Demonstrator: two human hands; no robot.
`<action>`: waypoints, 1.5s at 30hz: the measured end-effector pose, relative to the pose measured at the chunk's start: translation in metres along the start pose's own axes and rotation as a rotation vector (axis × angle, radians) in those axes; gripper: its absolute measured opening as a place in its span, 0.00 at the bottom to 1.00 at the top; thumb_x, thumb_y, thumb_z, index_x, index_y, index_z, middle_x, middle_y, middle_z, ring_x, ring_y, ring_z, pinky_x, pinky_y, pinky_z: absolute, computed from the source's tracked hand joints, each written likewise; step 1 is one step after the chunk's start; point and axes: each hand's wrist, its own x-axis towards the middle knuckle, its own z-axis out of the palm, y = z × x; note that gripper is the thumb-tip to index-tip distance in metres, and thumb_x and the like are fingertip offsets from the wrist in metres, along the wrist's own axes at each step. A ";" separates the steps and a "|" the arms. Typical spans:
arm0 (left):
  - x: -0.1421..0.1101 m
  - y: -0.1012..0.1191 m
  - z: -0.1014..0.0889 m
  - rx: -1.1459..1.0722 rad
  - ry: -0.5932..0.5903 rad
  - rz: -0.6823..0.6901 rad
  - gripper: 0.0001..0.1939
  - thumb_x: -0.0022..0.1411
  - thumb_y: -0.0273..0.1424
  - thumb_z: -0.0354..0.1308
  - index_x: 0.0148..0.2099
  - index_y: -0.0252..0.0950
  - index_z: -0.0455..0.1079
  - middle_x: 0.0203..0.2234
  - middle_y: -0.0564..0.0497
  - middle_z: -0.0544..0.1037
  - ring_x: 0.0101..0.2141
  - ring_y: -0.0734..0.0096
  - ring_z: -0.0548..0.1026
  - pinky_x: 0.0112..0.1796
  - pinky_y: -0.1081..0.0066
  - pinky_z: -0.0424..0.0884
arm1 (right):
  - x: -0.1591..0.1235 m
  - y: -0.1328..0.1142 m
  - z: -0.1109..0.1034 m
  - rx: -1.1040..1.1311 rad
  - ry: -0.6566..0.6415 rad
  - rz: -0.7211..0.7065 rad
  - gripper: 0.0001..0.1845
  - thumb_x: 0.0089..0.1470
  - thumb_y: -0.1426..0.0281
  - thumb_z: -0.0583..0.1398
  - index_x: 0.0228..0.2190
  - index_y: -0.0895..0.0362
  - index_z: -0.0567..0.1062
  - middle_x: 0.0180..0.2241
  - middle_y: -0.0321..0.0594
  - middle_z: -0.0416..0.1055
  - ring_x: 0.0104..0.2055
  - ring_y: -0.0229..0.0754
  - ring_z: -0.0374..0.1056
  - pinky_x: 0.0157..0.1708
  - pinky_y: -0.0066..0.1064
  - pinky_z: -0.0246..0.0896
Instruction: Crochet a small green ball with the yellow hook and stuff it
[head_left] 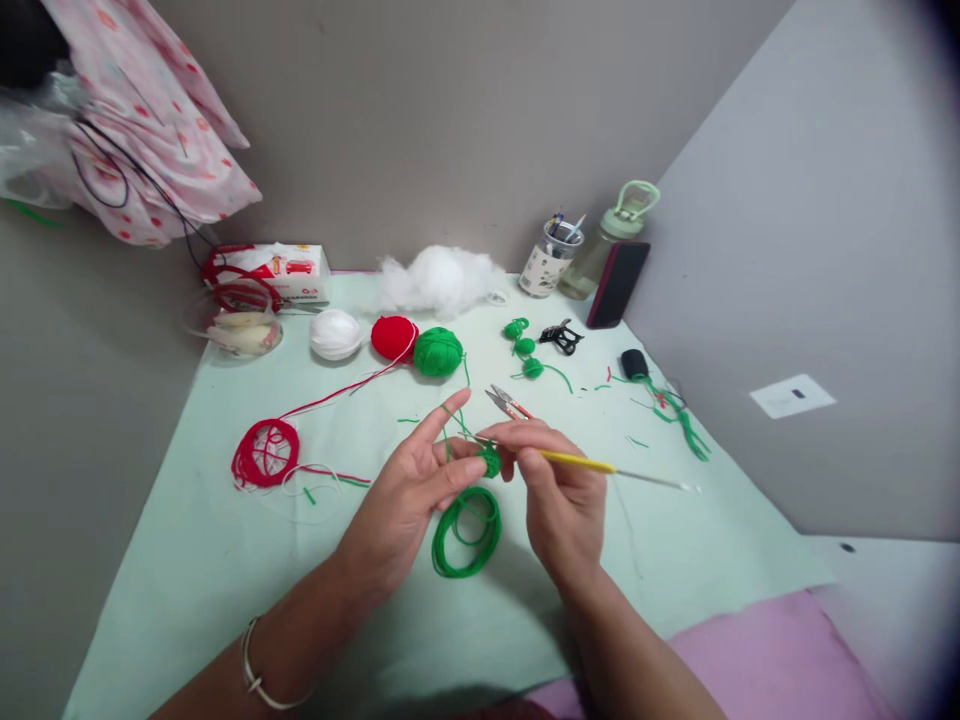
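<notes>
Pale green tabletop (675, 560) with yarn balls (438, 352), probably white stuffing (442, 280).

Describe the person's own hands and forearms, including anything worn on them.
Both the left hand and the right hand are ungloved, and I see no rings on the fingers. No sleeves show on the forearms. A thin, pale, silvery bangle with a small raised detail circles the left forearm; the right forearm shows nothing worn.

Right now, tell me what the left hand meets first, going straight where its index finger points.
First, the left hand might brush the green strand, then likely the small green balls; depth is unclear.
</notes>
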 end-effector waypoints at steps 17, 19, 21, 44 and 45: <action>-0.002 -0.004 0.000 0.300 0.229 0.233 0.31 0.56 0.26 0.73 0.62 0.43 0.75 0.34 0.56 0.73 0.34 0.73 0.70 0.40 0.71 0.68 | -0.006 -0.005 -0.005 -0.413 -0.102 -0.306 0.13 0.70 0.74 0.55 0.48 0.52 0.78 0.37 0.42 0.82 0.34 0.42 0.78 0.35 0.36 0.76; -0.003 -0.005 0.002 0.330 0.276 0.256 0.32 0.53 0.24 0.74 0.61 0.42 0.76 0.33 0.56 0.74 0.32 0.73 0.70 0.38 0.72 0.67 | -0.008 -0.003 -0.005 -0.587 -0.145 -0.458 0.15 0.68 0.76 0.56 0.50 0.52 0.77 0.38 0.43 0.83 0.37 0.44 0.80 0.35 0.35 0.77; -0.003 -0.006 0.003 0.256 0.243 0.227 0.36 0.51 0.24 0.76 0.62 0.42 0.75 0.31 0.57 0.75 0.30 0.75 0.69 0.36 0.73 0.67 | -0.011 -0.001 -0.006 -0.719 -0.154 -0.549 0.19 0.66 0.77 0.58 0.54 0.51 0.78 0.40 0.45 0.83 0.39 0.46 0.80 0.35 0.35 0.78; 0.004 0.001 -0.005 -0.229 0.037 -0.061 0.19 0.58 0.28 0.74 0.52 0.33 0.83 0.17 0.65 0.57 0.20 0.85 0.51 0.42 0.74 0.72 | -0.002 -0.003 -0.008 -0.285 0.036 -0.198 0.14 0.68 0.74 0.60 0.46 0.48 0.84 0.38 0.41 0.83 0.36 0.43 0.77 0.35 0.39 0.75; 0.004 0.001 -0.005 -0.222 0.048 -0.035 0.18 0.58 0.27 0.74 0.51 0.34 0.83 0.19 0.64 0.61 0.21 0.85 0.53 0.44 0.72 0.72 | 0.000 -0.003 -0.007 -0.189 0.054 -0.130 0.14 0.70 0.73 0.59 0.45 0.49 0.84 0.36 0.41 0.82 0.32 0.41 0.75 0.33 0.37 0.74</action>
